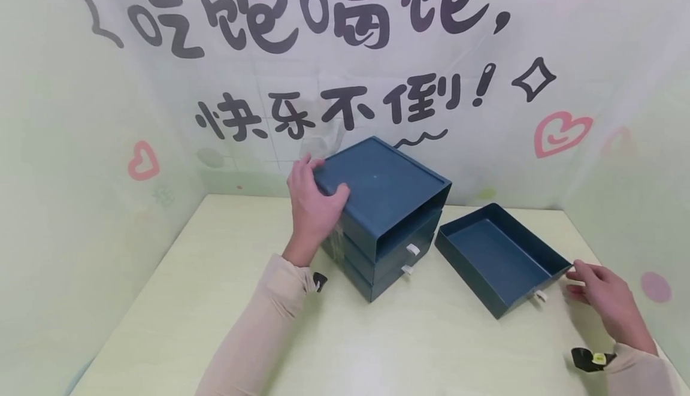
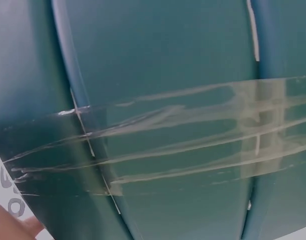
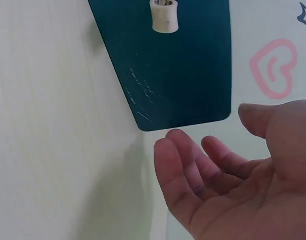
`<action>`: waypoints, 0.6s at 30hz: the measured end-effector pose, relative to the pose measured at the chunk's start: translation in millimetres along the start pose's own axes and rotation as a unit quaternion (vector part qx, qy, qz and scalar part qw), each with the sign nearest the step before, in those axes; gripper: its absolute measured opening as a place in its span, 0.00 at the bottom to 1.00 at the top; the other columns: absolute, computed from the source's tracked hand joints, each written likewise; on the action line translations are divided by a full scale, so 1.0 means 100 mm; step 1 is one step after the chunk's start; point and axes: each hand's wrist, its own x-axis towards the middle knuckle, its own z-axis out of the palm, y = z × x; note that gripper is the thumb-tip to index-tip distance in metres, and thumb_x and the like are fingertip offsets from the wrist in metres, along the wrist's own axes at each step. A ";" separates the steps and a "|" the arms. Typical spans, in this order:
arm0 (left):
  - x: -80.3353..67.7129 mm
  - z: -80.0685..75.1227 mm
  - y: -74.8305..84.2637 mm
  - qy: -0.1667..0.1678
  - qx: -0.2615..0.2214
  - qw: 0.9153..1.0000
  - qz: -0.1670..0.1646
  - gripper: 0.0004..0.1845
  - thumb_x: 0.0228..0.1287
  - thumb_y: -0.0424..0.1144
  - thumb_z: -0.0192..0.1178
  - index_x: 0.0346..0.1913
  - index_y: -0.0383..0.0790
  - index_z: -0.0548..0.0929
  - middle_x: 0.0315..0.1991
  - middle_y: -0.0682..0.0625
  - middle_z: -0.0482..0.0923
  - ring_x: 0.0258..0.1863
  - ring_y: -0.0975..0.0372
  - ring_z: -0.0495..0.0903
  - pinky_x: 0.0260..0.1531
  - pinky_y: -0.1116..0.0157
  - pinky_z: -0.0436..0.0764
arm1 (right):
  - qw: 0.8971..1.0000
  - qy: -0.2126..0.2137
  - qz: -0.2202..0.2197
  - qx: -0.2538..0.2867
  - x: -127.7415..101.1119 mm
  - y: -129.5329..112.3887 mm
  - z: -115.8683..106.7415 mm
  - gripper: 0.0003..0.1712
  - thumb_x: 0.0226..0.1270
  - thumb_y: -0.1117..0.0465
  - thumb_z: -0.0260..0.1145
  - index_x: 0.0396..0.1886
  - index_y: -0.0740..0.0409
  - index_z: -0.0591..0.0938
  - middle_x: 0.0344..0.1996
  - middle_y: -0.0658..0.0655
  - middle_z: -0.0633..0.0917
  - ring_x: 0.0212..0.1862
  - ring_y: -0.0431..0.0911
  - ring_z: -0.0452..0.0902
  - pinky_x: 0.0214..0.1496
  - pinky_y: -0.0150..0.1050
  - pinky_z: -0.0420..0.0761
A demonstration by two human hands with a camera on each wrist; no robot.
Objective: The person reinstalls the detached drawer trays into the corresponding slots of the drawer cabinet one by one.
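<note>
L hand [image 1: 312, 204] grips top left edge of blue drawer cabinet [image 1: 385, 189], mid-table w/ tape [image 2: 193, 140] on its side. R hand [image 1: 611, 303], fingers relaxed & holding nothing, sits just beside near right corner of pulled-out drawer [image 1: 498, 255], right of cabinet on table [image 1: 215, 300].

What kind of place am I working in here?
Probably a small staged tabletop booth, not a real room: a pale table walled by a printed backdrop of cartoon lettering and hearts, with just a blue drawer unit and its pulled-out drawer.
</note>
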 end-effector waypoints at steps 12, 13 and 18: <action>0.22 -0.12 -0.18 -0.036 -0.045 0.993 -0.099 0.42 0.61 0.50 0.66 0.73 0.36 0.63 0.71 0.37 0.65 0.70 0.46 0.64 0.70 0.48 0.68 | 0.993 -0.093 -0.008 -0.069 -0.18 -0.06 0.15 0.43 0.84 0.41 0.41 0.65 0.83 0.67 0.46 0.59 0.89 0.39 0.30 0.83 0.43 0.32 0.86; 0.23 -0.12 -0.20 -0.039 -0.054 0.992 -0.103 0.42 0.61 0.51 0.65 0.73 0.35 0.62 0.71 0.38 0.65 0.71 0.47 0.64 0.71 0.48 0.67 | 0.993 -0.095 -0.008 -0.073 -0.19 -0.06 0.17 0.43 0.84 0.41 0.40 0.65 0.83 0.67 0.47 0.60 0.89 0.39 0.31 0.83 0.43 0.32 0.85; 0.27 -0.13 -0.25 -0.054 -0.084 0.988 -0.121 0.41 0.62 0.52 0.66 0.72 0.35 0.63 0.72 0.38 0.66 0.72 0.48 0.66 0.72 0.50 0.68 | 0.992 -0.098 -0.002 -0.081 -0.23 -0.05 0.21 0.43 0.84 0.41 0.40 0.66 0.81 0.67 0.47 0.60 0.89 0.38 0.32 0.83 0.43 0.32 0.85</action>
